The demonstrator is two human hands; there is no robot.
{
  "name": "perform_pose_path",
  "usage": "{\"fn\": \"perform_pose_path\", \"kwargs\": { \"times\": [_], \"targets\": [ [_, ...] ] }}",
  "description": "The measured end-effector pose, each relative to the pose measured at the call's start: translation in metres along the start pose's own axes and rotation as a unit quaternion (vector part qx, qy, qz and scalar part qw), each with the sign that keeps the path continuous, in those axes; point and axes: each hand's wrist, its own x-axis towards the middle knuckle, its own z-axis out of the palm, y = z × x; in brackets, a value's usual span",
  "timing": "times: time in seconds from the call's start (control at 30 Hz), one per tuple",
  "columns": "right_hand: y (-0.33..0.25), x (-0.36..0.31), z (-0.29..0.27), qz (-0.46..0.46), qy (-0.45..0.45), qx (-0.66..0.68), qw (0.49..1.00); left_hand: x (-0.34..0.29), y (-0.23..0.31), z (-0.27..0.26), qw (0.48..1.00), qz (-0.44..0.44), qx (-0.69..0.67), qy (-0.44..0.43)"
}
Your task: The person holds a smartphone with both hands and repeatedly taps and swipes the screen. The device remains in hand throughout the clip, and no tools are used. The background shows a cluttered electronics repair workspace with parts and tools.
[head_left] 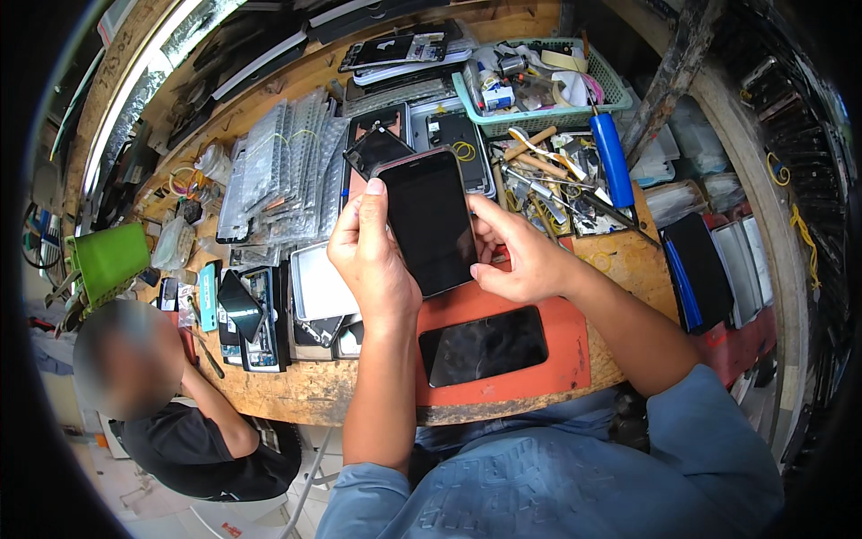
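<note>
Between my two hands I hold a black smartphone (429,225), tilted, with its dark screen facing me. My left hand (373,247) grips its left edge, the thumb along the upper side. On the lower right edge, my right hand (516,251) has its thumb and curled fingers around the phone. Beneath, a second phone (485,347) with a dark, smudged screen lies flat on an orange-red mat (561,364). Just beyond the held phone's top, another dark screen panel (379,148) rests on a stack of parts.
Bubble-wrapped packets (283,166) pile up at the back left. A green basket (546,119) of odds and ends stands behind a tray of tools (548,180) and a blue cylindrical tool (611,162). At left are opened devices (260,314) and a seated person (197,449) in black.
</note>
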Motion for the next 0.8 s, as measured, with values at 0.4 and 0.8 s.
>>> {"fn": "perform_pose_path", "kwargs": {
  "times": [0.4, 0.8],
  "targets": [
    [-0.002, 0.001, -0.003, -0.006, -0.005, -0.005, 1.0, 0.003, -0.003, 0.0, 1.0, -0.001, 0.006, 0.009],
    [-0.002, 0.001, -0.005, 0.011, -0.009, -0.008, 1.0, 0.006, -0.009, -0.011, 1.0, -0.014, 0.002, -0.016]
  ]
}}
